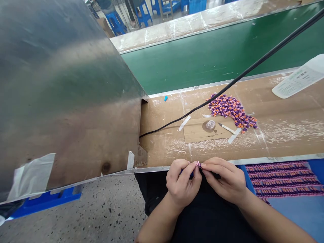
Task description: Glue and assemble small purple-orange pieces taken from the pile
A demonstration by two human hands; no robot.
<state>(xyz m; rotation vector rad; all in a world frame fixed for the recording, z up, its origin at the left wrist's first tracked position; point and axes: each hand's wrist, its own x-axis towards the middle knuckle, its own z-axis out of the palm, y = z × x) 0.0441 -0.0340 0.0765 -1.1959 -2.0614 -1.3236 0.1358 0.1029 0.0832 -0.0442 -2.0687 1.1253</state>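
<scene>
Snugly, pink piece (pixel 197 163) between both hands (pixel 180 182) (pixel 224 179)

**A factory production line**

This is a factory workshop. A green conveyor belt (pixel 202 64) runs alongside a cardboard-covered workbench (pixel 162 145) with metal edging. A loose pile of purple-and-orange pieces (pixel 231 111) lies on the bench, and matching rows fill a blue tray (pixel 303 216). A sheet-metal housing (pixel 63 84) stands beside it. Blue plastic stools (pixel 115 23) and blue crates (pixel 197 5) sit beyond, above a speckled terrazzo floor (pixel 76 209).
</scene>
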